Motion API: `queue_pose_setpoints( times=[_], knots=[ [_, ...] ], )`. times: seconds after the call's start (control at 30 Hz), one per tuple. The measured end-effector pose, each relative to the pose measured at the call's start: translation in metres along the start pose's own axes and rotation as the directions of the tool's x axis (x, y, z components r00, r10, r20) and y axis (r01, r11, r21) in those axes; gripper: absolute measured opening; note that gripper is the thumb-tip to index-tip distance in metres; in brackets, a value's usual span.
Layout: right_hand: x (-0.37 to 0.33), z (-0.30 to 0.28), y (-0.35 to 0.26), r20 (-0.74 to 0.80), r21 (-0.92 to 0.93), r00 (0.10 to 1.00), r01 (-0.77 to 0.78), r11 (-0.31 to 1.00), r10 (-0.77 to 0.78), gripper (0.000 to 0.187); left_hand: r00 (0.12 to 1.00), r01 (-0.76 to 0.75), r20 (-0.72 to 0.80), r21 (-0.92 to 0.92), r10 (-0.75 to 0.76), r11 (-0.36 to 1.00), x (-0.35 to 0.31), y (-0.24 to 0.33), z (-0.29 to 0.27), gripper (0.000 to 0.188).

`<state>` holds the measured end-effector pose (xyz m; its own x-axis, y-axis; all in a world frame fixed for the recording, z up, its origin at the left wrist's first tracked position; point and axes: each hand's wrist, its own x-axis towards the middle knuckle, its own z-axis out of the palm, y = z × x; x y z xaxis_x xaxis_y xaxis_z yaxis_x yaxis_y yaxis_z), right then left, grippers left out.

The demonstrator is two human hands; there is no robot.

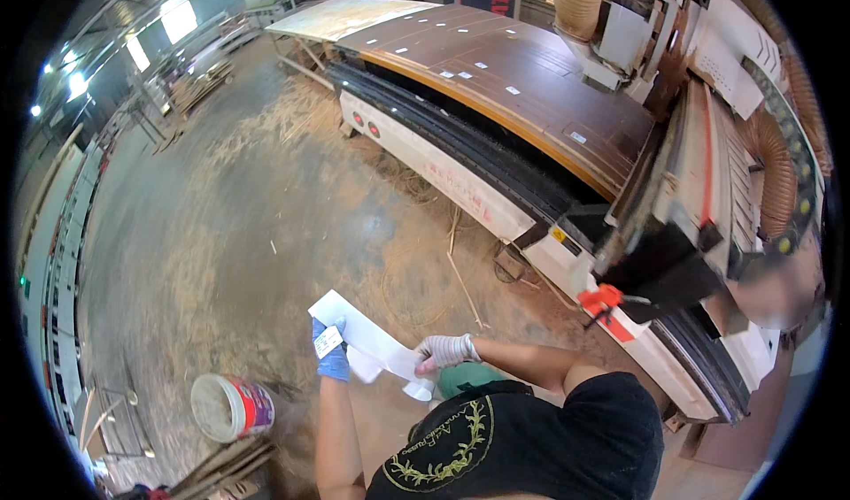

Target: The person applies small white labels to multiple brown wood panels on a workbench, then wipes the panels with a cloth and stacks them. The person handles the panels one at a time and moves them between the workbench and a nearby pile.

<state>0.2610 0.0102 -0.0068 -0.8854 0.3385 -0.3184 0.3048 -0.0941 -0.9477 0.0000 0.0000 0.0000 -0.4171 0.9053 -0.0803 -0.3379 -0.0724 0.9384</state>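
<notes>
1. Blue glove on my left hand point(333, 360), head view: fingers closed on the upper-left part of the white paper strip point(365, 330). A small printed label point(328, 341) sits against those fingers.
2. Striped knit glove on my right hand point(450, 351): fingers pinched together on the strip's lower-right end.
3. Strip is in front of my body, stretched between both hands, sloping down to the right. A flap hangs below its middle; the loose end curls under my right hand.
4. My black shirt point(549, 429) fills the lower edge. Something green point(462, 376) shows just beyond it, beside my right hand; can't tell what.
5. White bucket point(226, 425) with a red-marked side stands on the floor point(221, 208), left of my left forearm. Wood sticks point(226, 465) lie near it; sawdust is scattered around.
6. Ahead and right: long white machine point(425, 162), brown board point(531, 53) on its bed with small white labels spread over it. Tan hose point(580, 4) above the board. Red-orange item point(600, 298) on the machine's near side.
</notes>
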Motion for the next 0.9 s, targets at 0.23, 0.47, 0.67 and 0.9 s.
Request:
queue_pose_setpoints(
  times=[0.23,0.47,0.67,0.9],
  knots=[
    [0.064,-0.113,0.019,-0.17,-0.091,0.985,0.004,0.996,-0.02,0.027,0.994,0.066,0.079,0.044,-0.07,0.997,0.174,0.021,0.055,0.048],
    [0.127,-0.258,-0.011,-0.311,-0.236,0.942,-0.204,0.95,0.125,0.033,0.973,0.001,0.231,-0.04,0.008,0.999,0.364,0.034,0.123,0.046],
    [0.165,-0.354,-0.054,-0.612,-0.422,0.79,-0.293,0.858,-0.03,0.042,0.947,-0.005,0.322,0.019,-0.002,1.0,0.476,0.025,0.175,0.043],
    [0.221,-0.453,-0.108,-0.807,0.067,0.576,0.309,0.949,-0.13,0.036,0.833,-0.275,0.52,0.098,0.187,0.956,0.584,0.014,0.234,0.04]
  ],
)
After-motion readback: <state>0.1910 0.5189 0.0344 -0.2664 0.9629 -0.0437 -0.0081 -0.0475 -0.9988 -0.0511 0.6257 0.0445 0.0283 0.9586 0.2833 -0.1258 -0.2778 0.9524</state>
